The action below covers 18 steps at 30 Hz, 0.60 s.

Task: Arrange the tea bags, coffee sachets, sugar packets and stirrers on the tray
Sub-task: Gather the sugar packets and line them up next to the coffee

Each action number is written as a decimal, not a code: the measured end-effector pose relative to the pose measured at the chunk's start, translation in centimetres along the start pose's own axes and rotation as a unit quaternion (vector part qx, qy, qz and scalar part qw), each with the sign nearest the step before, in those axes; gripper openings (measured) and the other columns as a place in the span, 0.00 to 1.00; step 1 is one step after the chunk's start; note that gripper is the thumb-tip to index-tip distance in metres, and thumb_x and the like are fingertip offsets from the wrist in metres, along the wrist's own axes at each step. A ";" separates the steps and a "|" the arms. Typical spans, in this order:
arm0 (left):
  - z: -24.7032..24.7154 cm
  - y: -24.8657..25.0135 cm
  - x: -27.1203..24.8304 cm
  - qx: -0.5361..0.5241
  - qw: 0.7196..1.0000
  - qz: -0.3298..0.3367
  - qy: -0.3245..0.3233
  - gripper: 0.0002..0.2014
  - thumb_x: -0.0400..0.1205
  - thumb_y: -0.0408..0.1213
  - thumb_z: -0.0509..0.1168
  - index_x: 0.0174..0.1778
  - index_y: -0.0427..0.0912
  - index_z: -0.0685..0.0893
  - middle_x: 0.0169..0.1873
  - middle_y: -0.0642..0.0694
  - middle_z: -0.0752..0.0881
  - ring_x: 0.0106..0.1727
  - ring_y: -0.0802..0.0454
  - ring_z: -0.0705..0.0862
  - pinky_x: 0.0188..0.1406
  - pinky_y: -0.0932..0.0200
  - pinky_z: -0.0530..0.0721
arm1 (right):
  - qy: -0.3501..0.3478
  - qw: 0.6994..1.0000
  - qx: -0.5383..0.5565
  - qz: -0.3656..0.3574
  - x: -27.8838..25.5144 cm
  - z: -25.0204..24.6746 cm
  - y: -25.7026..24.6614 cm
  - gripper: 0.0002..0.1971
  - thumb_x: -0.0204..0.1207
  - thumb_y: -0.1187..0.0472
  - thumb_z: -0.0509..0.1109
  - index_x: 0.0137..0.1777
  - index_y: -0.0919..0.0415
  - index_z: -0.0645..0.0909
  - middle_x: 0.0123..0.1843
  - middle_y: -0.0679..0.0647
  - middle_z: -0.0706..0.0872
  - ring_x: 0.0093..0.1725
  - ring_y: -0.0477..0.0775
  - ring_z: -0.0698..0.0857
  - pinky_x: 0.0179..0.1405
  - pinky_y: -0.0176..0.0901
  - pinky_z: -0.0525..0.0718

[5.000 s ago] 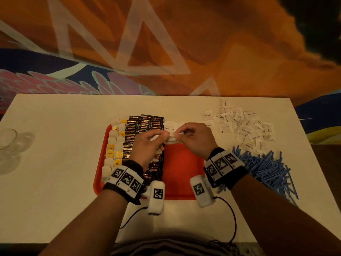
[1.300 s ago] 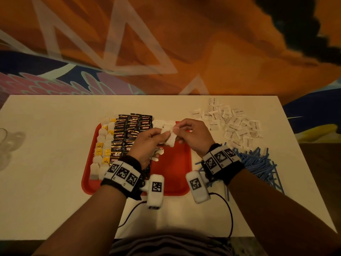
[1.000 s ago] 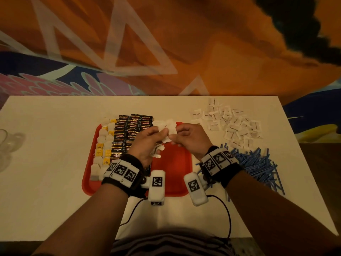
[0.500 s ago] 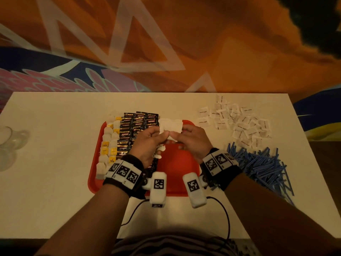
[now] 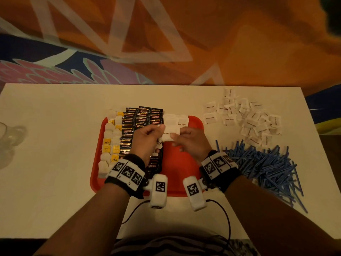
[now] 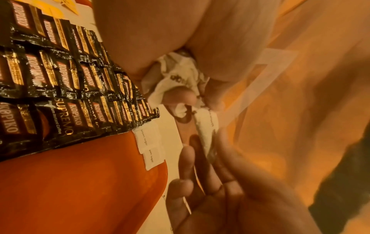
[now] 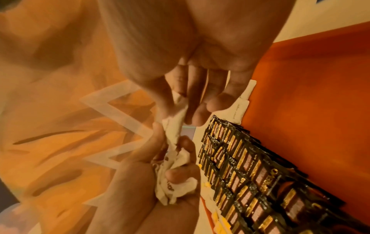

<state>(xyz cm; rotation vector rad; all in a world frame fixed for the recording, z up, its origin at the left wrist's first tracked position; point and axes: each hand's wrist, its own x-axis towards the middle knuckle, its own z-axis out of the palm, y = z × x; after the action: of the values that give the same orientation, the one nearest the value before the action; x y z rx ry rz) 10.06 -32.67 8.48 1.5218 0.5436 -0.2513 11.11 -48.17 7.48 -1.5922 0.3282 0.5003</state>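
Tea bags [image 5: 110, 143] sit in the tray's [image 5: 177, 163] 9 o'clock column; coffee sachets [image 5: 142, 119] lie just beside them, toward centre. Your left hand [image 5: 147, 143] is curled round a bunch of sugar packets [image 6: 180, 76] and pinches one end of a single packet [image 5: 168, 134] labelled "brown". Your right hand [image 5: 190, 145] pinches its other end, over the tray's centre. Placed packets [image 5: 175, 120] lie at 12 o'clock. Judgement: paper packets are light, soft and crumple easily; hold by the sealed edges, lightly. Loose packets [image 5: 247, 119] lie on the counter [image 5: 55, 182] at 2 o'clock; stirrers [image 5: 263, 167] are piled at 4 o'clock, thin, stiff, prone to scatter.
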 end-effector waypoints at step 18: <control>-3.9 -2.9 3.4 0.012 0.990 -0.138 0.031 0.12 0.85 0.45 0.68 0.47 0.39 0.88 0.29 0.48 0.84 0.24 0.53 0.77 0.17 0.64 0.71 | 0.128 0.969 -0.185 0.106 11.7 -2.8 4.8 0.10 0.73 0.52 0.78 0.35 0.48 0.80 0.38 0.51 0.90 0.45 0.55 0.90 0.53 0.50 0.88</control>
<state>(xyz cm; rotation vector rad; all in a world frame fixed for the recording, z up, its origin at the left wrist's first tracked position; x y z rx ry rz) 10.85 -28.45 4.46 1.4787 0.8054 -0.4265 19.08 -50.39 -2.44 -2.0043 0.6343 0.5411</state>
